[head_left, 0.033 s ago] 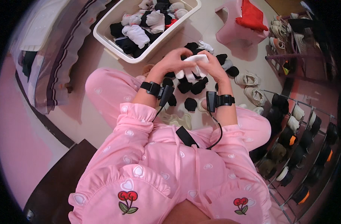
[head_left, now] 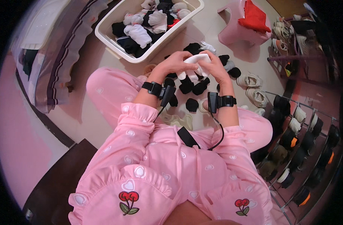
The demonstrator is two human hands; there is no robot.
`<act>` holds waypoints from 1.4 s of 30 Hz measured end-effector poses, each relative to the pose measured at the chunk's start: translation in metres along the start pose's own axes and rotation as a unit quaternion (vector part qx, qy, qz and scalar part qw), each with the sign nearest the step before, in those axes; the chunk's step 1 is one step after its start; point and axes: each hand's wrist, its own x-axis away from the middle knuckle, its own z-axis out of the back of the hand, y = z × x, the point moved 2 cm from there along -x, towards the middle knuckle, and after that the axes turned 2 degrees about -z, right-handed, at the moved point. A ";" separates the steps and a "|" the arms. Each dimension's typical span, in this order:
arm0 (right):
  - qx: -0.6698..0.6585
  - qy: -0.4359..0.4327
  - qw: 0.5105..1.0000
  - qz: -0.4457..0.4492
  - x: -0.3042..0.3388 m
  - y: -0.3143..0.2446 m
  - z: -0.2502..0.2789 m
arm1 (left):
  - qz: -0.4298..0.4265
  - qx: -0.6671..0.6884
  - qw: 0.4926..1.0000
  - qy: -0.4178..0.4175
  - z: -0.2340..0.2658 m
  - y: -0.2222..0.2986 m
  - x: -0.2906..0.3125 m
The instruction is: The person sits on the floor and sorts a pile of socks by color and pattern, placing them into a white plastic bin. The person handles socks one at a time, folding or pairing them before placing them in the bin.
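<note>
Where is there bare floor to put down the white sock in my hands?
Bare floor lies between the basket and the pink stool, and left of the left knee toward the striped cloth. Under both hands the rolled dark socks crowd the floor; to the right stand the pale shoes.

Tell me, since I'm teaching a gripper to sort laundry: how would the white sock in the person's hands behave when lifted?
The white sock probably flops: it bends and bunches between the left hand and right hand. It looks light, thin fabric. It is unlikely to roll or slip.
</note>
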 end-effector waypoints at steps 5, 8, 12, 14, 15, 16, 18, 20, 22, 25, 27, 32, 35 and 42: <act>0.073 0.068 0.992 0.072 -0.003 -0.019 -0.013 | 0.057 0.021 0.995 0.085 -0.003 0.000 0.005; 0.142 0.091 0.975 0.146 -0.005 -0.025 -0.031 | 0.090 0.098 0.967 0.215 0.000 -0.002 0.002; 0.239 0.097 0.924 0.282 -0.004 -0.035 -0.047 | 0.059 0.434 0.883 0.170 0.006 0.002 0.002; 0.295 0.116 0.900 0.301 -0.006 -0.040 -0.046 | -0.001 0.498 0.862 0.100 0.009 0.010 0.004; 0.318 0.132 0.888 0.304 -0.007 -0.042 -0.047 | -0.012 0.515 0.852 0.091 0.009 0.013 0.004; 0.322 0.124 0.884 0.316 -0.008 -0.043 -0.050 | -0.033 0.535 0.841 0.074 0.009 0.016 0.004; 0.323 0.123 0.880 0.327 -0.010 -0.045 -0.056 | -0.017 0.453 0.880 0.144 0.018 0.017 0.006; 0.267 0.137 0.898 0.323 -0.013 -0.045 -0.063 | -0.008 0.369 0.905 0.212 0.037 0.015 0.009; 0.197 0.137 0.928 0.286 -0.015 -0.043 -0.066 | -0.053 0.174 0.908 0.377 0.071 0.016 0.012; 0.130 0.139 0.958 0.215 -0.023 -0.041 -0.065 | -0.105 -0.136 0.835 0.523 0.121 0.020 0.020; 0.115 0.132 0.962 0.207 -0.026 -0.040 -0.067 | -0.032 -0.268 0.818 0.508 0.133 0.014 0.022; 0.117 0.136 0.964 0.198 -0.027 -0.033 -0.066 | 0.033 -0.350 0.846 0.401 0.125 -0.022 0.011; 0.116 0.142 0.963 0.195 -0.028 -0.027 -0.063 | 0.072 -0.286 0.907 0.301 0.127 -0.051 -0.002; 0.126 0.159 0.966 0.161 -0.037 -0.011 -0.045 | 0.118 -0.208 0.962 0.132 0.154 -0.105 -0.015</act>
